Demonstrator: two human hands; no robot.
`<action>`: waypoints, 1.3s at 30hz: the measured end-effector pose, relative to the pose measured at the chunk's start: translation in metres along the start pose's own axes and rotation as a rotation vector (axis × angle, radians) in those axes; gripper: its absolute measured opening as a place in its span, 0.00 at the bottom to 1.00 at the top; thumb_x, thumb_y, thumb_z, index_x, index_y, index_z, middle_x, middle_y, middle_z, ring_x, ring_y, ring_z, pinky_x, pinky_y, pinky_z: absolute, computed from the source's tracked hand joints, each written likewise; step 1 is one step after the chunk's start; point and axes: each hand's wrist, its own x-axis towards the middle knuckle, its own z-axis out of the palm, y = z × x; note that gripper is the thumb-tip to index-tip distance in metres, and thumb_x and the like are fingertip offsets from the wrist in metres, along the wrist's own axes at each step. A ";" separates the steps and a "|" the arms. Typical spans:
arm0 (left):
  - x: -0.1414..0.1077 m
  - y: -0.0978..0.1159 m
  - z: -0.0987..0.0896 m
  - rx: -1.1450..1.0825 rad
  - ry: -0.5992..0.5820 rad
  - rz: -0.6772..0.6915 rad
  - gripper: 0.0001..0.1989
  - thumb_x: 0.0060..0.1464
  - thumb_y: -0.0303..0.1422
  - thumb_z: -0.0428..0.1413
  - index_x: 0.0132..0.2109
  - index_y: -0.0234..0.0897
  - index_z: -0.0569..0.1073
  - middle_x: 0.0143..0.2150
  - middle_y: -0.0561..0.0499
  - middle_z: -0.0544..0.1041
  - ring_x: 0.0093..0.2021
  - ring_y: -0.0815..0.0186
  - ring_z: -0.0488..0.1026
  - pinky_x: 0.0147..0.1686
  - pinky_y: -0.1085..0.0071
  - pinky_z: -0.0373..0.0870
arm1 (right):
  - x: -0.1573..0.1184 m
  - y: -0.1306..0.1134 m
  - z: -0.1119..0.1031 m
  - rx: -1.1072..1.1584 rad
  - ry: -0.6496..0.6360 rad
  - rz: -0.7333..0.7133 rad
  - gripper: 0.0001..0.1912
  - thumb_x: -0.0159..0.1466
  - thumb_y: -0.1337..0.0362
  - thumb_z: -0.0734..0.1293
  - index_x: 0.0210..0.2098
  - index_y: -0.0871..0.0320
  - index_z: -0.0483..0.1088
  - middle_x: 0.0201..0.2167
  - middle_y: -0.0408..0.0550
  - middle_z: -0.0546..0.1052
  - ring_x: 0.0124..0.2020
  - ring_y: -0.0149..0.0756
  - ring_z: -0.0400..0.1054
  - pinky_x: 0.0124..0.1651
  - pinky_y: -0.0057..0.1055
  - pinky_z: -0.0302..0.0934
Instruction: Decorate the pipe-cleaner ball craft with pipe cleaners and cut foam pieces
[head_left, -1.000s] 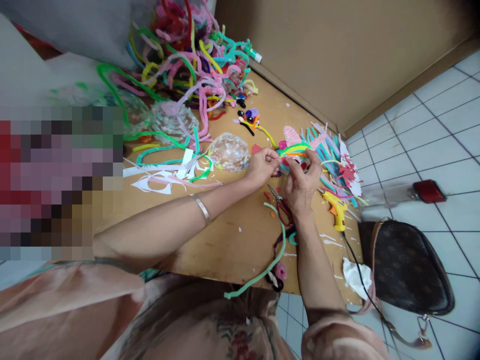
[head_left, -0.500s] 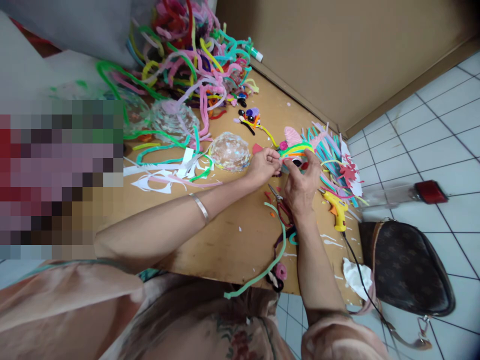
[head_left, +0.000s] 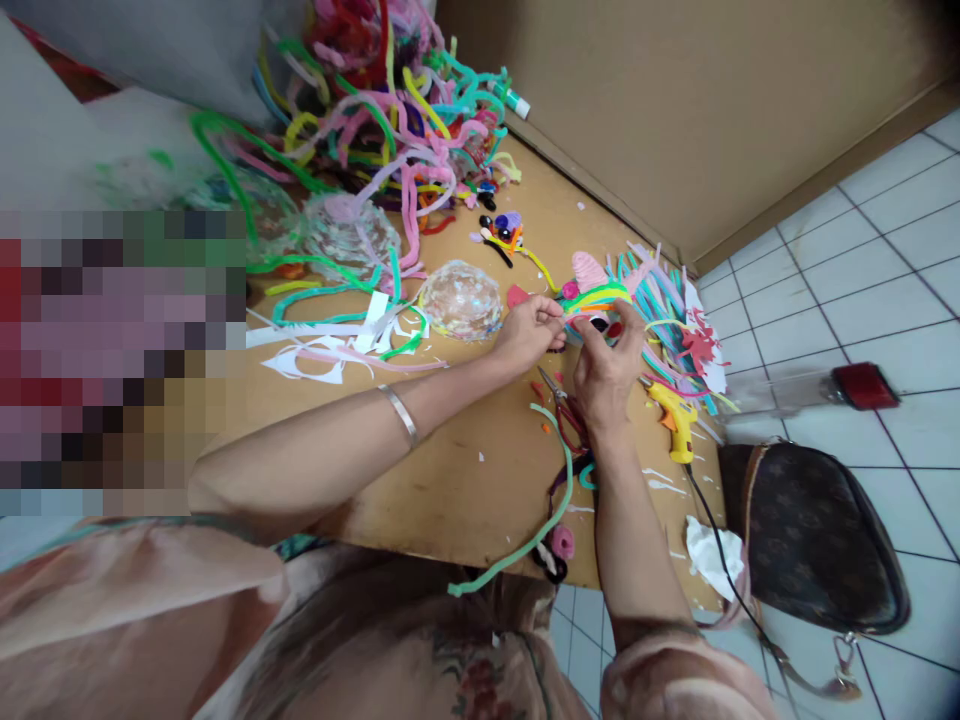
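Leaning over a wooden-brown table (head_left: 450, 470), we keep both hands at a pipe-cleaner craft (head_left: 615, 294) near its far right corner. Our left hand (head_left: 529, 335) has its fingertips together at the craft's left edge; we cannot tell whether a strand is pinched there. Our right hand (head_left: 609, 372) has thumb and forefinger apart, both against the craft, which shows green, yellow and orange bands.

The tabletop is littered with paper scraps and pale glue-like streaks. On it we see red-handled pliers (head_left: 568, 415) just before our right hand, a yellow glue gun (head_left: 679, 425) to the right, and a translucent dome (head_left: 461, 300) to the left. A tangled heap of pipe cleaners (head_left: 405, 150) fills the far left, with a glue stick (head_left: 512, 100) at its edge. A pale green pipe cleaner (head_left: 564, 490) curves towards us over the near edge.

Beyond the table stands a plain brown panel (head_left: 675, 120). To the right, dark lines cross the white tiled floor (head_left: 915, 300), and 1 dark patterned handbag (head_left: 825, 540) sits beside the table.
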 end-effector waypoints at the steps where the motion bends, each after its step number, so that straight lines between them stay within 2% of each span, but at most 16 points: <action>1: 0.000 0.000 0.000 -0.005 0.000 0.003 0.08 0.55 0.17 0.53 0.33 0.33 0.67 0.22 0.60 0.69 0.22 0.78 0.71 0.28 0.81 0.70 | 0.000 0.000 0.000 0.005 0.003 0.002 0.15 0.65 0.67 0.59 0.46 0.54 0.74 0.57 0.55 0.67 0.61 0.49 0.60 0.59 0.54 0.59; 8: 0.002 -0.002 0.000 -0.010 0.000 0.011 0.09 0.54 0.16 0.53 0.33 0.33 0.67 0.22 0.60 0.69 0.22 0.77 0.71 0.27 0.81 0.70 | -0.001 -0.001 0.000 0.031 0.003 0.046 0.15 0.65 0.67 0.59 0.46 0.53 0.74 0.57 0.55 0.66 0.62 0.50 0.59 0.60 0.56 0.59; 14: 0.002 -0.002 0.000 -0.010 0.005 0.010 0.09 0.54 0.16 0.53 0.33 0.33 0.67 0.22 0.59 0.70 0.22 0.77 0.71 0.27 0.80 0.70 | -0.001 -0.001 0.000 0.009 0.009 0.006 0.15 0.66 0.68 0.58 0.45 0.54 0.75 0.57 0.56 0.66 0.61 0.50 0.60 0.59 0.56 0.60; 21: 0.001 -0.001 0.001 -0.017 -0.003 0.014 0.09 0.55 0.17 0.54 0.33 0.33 0.66 0.22 0.60 0.69 0.21 0.77 0.70 0.26 0.80 0.69 | -0.001 -0.001 -0.001 0.063 -0.019 0.070 0.14 0.66 0.66 0.58 0.46 0.53 0.74 0.58 0.55 0.66 0.62 0.52 0.59 0.60 0.59 0.58; 30: 0.003 -0.004 0.002 0.022 0.004 0.038 0.09 0.55 0.17 0.55 0.32 0.34 0.65 0.20 0.60 0.68 0.20 0.78 0.68 0.24 0.80 0.68 | -0.001 -0.003 0.000 0.057 0.023 0.031 0.15 0.66 0.68 0.59 0.44 0.53 0.75 0.56 0.55 0.66 0.60 0.50 0.61 0.59 0.54 0.60; 36: 0.004 -0.004 0.002 0.032 0.023 0.045 0.09 0.54 0.19 0.57 0.32 0.34 0.65 0.20 0.60 0.68 0.20 0.77 0.68 0.24 0.80 0.68 | 0.002 -0.006 -0.003 0.060 0.103 0.004 0.15 0.66 0.69 0.60 0.48 0.54 0.73 0.54 0.56 0.66 0.57 0.45 0.64 0.57 0.50 0.63; 39: 0.005 -0.004 0.002 0.032 0.023 0.042 0.10 0.54 0.19 0.57 0.32 0.34 0.65 0.20 0.61 0.68 0.19 0.77 0.68 0.24 0.80 0.68 | 0.004 -0.009 -0.006 0.083 0.140 0.061 0.18 0.65 0.66 0.61 0.54 0.54 0.70 0.53 0.57 0.67 0.57 0.44 0.64 0.57 0.49 0.64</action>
